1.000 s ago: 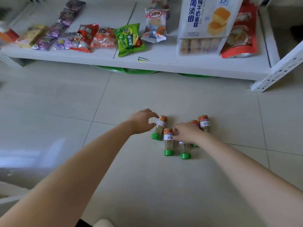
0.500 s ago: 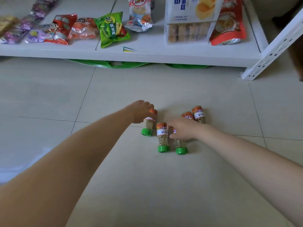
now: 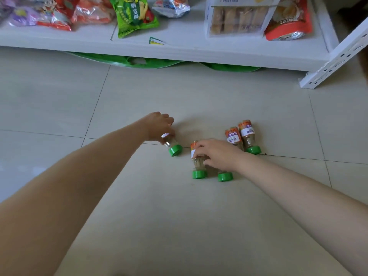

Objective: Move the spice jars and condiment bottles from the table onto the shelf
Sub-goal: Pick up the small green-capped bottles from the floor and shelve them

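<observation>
Green-capped spice jars (image 3: 250, 136) all lie on the floor, none on the shelf (image 3: 179, 50); my left hand (image 3: 159, 127) and right hand (image 3: 217, 154) each clasp one.

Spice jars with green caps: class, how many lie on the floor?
5: one in the left hand, two under the right hand, two beside it, right.

Pale tiled floor (image 3: 179, 216) w/ grout lines; low white shelf (image 3: 179, 50).
</observation>
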